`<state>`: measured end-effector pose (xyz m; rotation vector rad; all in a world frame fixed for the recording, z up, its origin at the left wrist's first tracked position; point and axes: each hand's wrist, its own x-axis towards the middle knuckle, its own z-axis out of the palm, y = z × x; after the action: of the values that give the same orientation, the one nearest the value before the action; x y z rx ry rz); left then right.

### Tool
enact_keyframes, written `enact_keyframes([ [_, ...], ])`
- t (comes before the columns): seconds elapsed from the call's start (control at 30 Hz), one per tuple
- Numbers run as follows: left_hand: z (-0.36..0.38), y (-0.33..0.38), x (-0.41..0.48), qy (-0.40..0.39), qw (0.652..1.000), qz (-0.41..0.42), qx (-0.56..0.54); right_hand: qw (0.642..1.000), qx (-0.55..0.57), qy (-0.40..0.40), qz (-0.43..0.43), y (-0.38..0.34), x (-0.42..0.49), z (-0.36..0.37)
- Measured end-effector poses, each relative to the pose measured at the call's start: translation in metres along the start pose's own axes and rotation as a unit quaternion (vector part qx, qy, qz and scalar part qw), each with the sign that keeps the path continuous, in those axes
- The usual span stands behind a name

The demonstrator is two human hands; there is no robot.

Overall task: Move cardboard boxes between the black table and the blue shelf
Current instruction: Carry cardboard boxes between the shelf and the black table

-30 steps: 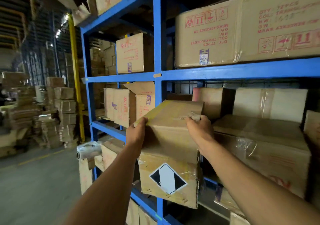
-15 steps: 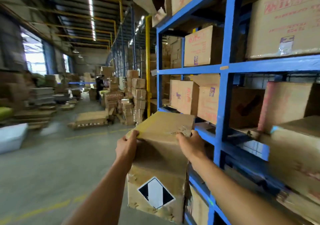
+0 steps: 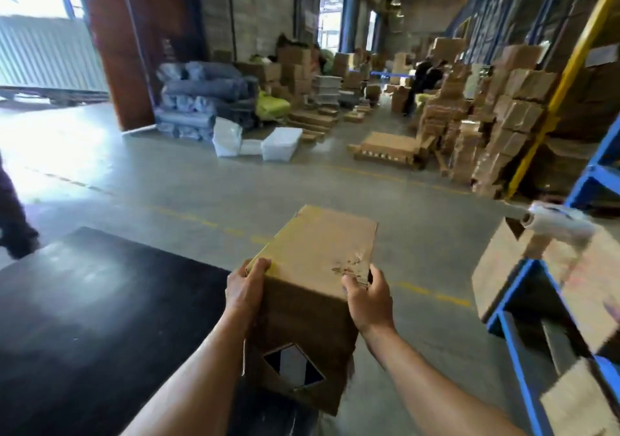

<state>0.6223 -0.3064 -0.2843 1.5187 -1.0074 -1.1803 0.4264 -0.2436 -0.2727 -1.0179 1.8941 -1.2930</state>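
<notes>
Brown rectangular cardboard box [image 3: 312, 304], black-white diamond label: left hand [image 3: 244, 290] and right hand [image 3: 368, 298] closed on upper corners. Black counter [image 3: 87, 318] left of box; blue metal shelf [image 3: 523, 345] right.

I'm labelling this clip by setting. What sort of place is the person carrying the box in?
Most likely a warehouse: stacks of cardboard boxes line a long concrete aisle, a blue shelf with more cartons stands at the right, and wrapped grey bundles are piled by a large open doorway.

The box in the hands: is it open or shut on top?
Shut: the top of the box is one flat closed face, only scuffed near the right hand.
</notes>
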Motion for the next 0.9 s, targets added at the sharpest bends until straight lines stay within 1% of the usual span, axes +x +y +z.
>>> enact_keyframes([
  [0.1, -0.028, -0.017, 0.015, 0.050, 0.999, -0.010, 0.004, 0.998, -0.007, -0.067, -0.011, 0.010, 0.007, 0.045],
  [0.23, -0.046, -0.043, 0.023, 0.098, 0.994, -0.046, 0.003, 0.990, -0.025, -0.124, -0.065, 0.026, 0.009, 0.081],
  [0.3, -0.049, -0.058, 0.029, 0.129, 0.990, -0.058, 0.022, 0.985, -0.043, -0.144, -0.089, 0.031, 0.008, 0.090],
  [0.37, -0.047, -0.066, 0.029, 0.182, 0.980, -0.066, 0.044, 0.980, -0.058, -0.156, -0.110, 0.036, 0.008, 0.096],
  [0.43, -0.039, -0.064, 0.021, 0.230, 0.970, -0.069, 0.034, 0.979, -0.053, -0.159, -0.114, 0.038, 0.007, 0.099],
  [0.5, -0.026, -0.060, 0.006, 0.248, 0.967, -0.052, 0.017, 0.978, -0.047, -0.171, -0.106, 0.042, 0.006, 0.099],
  [0.57, -0.011, -0.058, -0.010, 0.248, 0.968, -0.013, 0.017, 0.975, -0.043, -0.202, -0.081, 0.043, 0.001, 0.098],
  [0.6, -0.004, -0.060, -0.019, 0.250, 0.968, 0.008, 0.024, 0.971, -0.037, -0.227, -0.067, 0.041, -0.003, 0.095],
  [0.67, 0.006, -0.065, -0.036, 0.268, 0.962, 0.037, 0.047, 0.951, 0.024, -0.309, -0.021, 0.035, -0.008, 0.089],
  [0.7, 0.008, -0.067, -0.042, 0.292, 0.954, 0.039, 0.059, 0.932, 0.064, -0.357, 0.005, 0.034, -0.009, 0.085],
  [0.73, 0.005, -0.070, -0.045, 0.321, 0.944, 0.034, 0.070, 0.921, 0.067, -0.384, 0.009, 0.032, -0.008, 0.080],
  [0.77, 0.002, -0.072, -0.048, 0.350, 0.933, 0.019, 0.078, 0.920, 0.054, -0.387, -0.020, 0.031, -0.004, 0.073],
  [0.8, -0.003, -0.076, -0.050, 0.373, 0.925, 0.000, 0.079, 0.931, 0.022, -0.358, -0.076, 0.030, 0.002, 0.066],
  [0.87, -0.012, -0.080, -0.050, 0.404, 0.911, -0.037, 0.073, 0.959, -0.041, -0.233, -0.159, 0.032, 0.024, 0.056],
  [0.9, -0.016, -0.081, -0.050, 0.417, 0.905, -0.049, 0.065, 0.967, -0.066, -0.172, -0.175, 0.032, 0.037, 0.052],
])
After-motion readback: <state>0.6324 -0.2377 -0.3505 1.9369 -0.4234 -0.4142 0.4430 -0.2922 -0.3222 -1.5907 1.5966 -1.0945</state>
